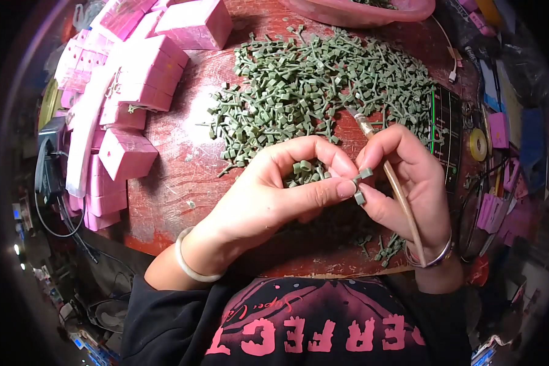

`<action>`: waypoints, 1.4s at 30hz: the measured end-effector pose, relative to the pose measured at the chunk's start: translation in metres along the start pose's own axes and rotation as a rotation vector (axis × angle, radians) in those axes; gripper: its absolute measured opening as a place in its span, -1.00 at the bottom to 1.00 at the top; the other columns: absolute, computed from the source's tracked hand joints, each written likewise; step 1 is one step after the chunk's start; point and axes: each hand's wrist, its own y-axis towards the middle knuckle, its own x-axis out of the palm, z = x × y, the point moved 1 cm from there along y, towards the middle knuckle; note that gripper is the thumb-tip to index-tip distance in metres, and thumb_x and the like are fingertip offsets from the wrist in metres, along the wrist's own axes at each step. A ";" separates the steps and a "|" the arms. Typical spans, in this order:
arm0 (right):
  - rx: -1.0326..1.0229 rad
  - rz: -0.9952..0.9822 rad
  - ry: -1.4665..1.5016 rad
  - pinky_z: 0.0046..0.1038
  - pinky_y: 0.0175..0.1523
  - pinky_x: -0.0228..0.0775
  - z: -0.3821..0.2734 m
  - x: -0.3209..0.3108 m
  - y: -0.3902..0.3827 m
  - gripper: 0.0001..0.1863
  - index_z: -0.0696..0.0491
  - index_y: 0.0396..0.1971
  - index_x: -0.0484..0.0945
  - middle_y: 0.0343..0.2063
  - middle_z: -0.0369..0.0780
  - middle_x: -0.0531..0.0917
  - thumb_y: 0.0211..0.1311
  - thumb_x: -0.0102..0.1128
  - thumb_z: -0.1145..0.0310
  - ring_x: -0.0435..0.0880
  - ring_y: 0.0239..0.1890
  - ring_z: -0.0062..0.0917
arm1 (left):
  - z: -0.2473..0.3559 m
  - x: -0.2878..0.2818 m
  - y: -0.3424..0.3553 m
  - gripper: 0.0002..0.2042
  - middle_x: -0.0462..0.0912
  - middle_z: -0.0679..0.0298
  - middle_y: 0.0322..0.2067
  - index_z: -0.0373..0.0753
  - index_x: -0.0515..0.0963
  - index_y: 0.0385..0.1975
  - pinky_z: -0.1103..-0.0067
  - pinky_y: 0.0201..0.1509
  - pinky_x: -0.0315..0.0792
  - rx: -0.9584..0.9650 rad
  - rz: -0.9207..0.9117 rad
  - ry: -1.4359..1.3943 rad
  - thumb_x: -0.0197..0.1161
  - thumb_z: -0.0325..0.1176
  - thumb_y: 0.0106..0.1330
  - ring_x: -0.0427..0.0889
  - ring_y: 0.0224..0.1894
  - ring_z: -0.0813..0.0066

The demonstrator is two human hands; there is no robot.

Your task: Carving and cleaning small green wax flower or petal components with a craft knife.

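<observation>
A small green wax-like piece [364, 174] with squarish ends is pinched between the fingertips of both my hands, over the near part of the table. My left hand [262, 195] has thumb and forefinger closed on it from the left. From the other side my right hand [412, 174] meets it with its fingertips. My right hand also keeps a thin brown-handled tool [404, 204], its tip toward the far side and its end near the wrist. Just beyond my hands spreads a large heap of similar green pieces [317, 79], some with short stems.
The worn red table [171, 210] carries stacked pink blocks [128, 152] at the left. A pink basin [360, 15] stands at the far edge. Along the right lie a dark flat panel [446, 131], a yellow tape roll [477, 144] and a white cable [452, 67]. Loose green pieces [389, 249] lie near me.
</observation>
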 end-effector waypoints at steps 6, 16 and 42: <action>-0.050 0.142 -0.129 -0.76 -0.32 0.27 -0.006 -0.002 0.002 -0.80 0.09 -0.32 0.42 -0.46 -0.40 0.45 0.12 0.25 0.59 0.40 -0.43 -0.82 | -0.007 -0.013 0.005 -0.88 0.52 0.45 -0.40 -0.18 0.48 -0.32 0.81 -0.55 0.13 0.049 -0.066 -0.302 0.27 -0.40 0.21 0.33 -0.54 0.78; -0.403 0.211 -0.499 -0.56 -0.21 0.32 -0.018 0.003 0.001 -0.51 0.24 -0.08 0.42 -0.31 -0.19 0.57 0.36 -0.14 0.05 0.48 -0.28 -0.60 | -0.010 -0.020 0.009 -0.88 0.48 0.39 -0.42 -0.22 0.45 -0.29 0.81 -0.58 0.11 0.073 -0.103 -0.401 0.19 -0.42 0.22 0.32 -0.50 0.76; -0.798 0.062 -0.830 -0.41 -0.31 0.42 -0.015 0.002 -0.002 -0.81 0.20 -0.17 0.51 -0.41 -0.16 0.54 0.28 0.03 0.44 0.52 -0.45 -0.40 | -0.008 -0.012 0.007 -0.74 0.47 0.39 -0.44 -0.24 0.44 -0.10 0.80 -0.53 0.11 0.069 0.033 -0.315 0.14 -0.26 0.30 0.21 -0.54 0.74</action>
